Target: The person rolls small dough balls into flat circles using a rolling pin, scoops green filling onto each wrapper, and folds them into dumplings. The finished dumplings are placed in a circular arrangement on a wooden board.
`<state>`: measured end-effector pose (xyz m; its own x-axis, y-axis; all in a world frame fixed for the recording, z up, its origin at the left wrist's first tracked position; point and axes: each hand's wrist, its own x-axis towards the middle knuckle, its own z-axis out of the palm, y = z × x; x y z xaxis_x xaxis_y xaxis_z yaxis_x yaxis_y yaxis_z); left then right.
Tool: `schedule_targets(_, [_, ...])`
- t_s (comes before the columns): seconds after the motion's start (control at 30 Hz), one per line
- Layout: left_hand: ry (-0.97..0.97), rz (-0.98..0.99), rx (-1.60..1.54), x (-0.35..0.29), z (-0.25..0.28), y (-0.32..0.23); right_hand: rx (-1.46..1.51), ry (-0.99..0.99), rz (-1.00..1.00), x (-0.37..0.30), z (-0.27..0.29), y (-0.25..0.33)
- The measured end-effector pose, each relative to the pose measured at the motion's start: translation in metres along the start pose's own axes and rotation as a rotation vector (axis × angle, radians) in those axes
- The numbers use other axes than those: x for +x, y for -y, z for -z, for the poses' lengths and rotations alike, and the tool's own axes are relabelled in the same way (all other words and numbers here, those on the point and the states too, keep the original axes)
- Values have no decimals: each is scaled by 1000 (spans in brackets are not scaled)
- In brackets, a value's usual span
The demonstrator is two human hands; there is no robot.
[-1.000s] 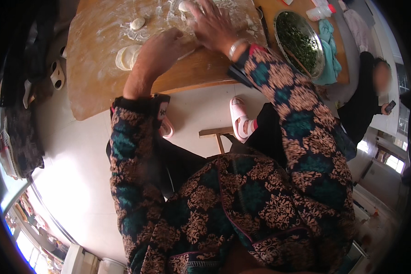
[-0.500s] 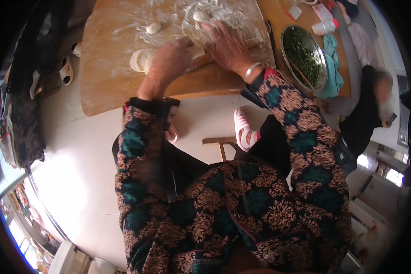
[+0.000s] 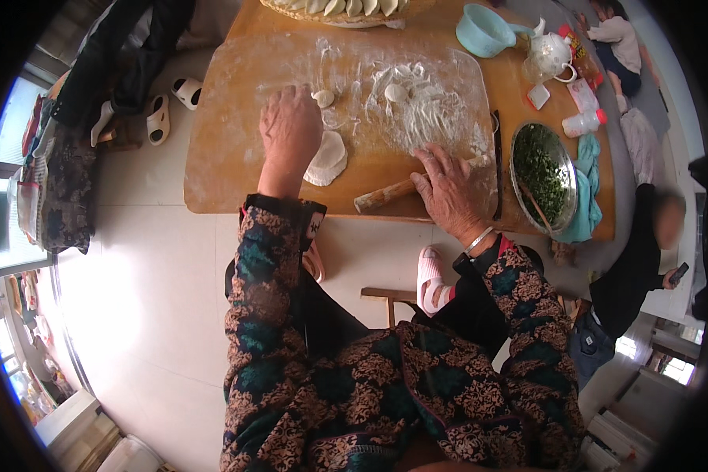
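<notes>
My left hand (image 3: 289,130) is over the left part of the floured board (image 3: 220,134), its back up and its fingers curled under. Whatever they may hold is hidden. Just right of its knuckles lies a small dough ball (image 3: 323,98). Flat round dough wrappers (image 3: 327,161), overlapping, sit beside my left wrist. My right hand (image 3: 448,189) is closed over a wooden rolling pin (image 3: 385,195), which slants along the board's near edge. Farther out, a second dough ball (image 3: 396,93) rests by a patch of loose flour (image 3: 429,110).
Right of the board stands a metal bowl of chopped green filling (image 3: 539,177) with a stick in it, beside a turquoise cloth (image 3: 588,189). Beyond are a blue basin (image 3: 484,33), a teapot (image 3: 548,55) and a tray of dumplings (image 3: 334,9). Two other people are at right.
My left hand has left the rolling pin and moved away past the wrappers, toward the dough ball. My right hand stays on the pin. The view has shifted, showing more of the table's far side.
</notes>
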<state>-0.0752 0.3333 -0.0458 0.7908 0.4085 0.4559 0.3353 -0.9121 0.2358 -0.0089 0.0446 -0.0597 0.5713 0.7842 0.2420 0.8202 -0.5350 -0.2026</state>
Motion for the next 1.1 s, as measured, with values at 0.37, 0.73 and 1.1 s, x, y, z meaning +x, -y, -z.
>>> schedule_targets(0.37, [242,33,-292,15,-30,-18,38,51,12,3,13,6])
schedule_targets(0.73, [317,-497,-297,-27,-22,-56,37,-39,95,-12,3,-9])
schedule_targets(1.1, [523,-720,-505,-65,-3,-76,-116,-62,-60,7,-3,-34])
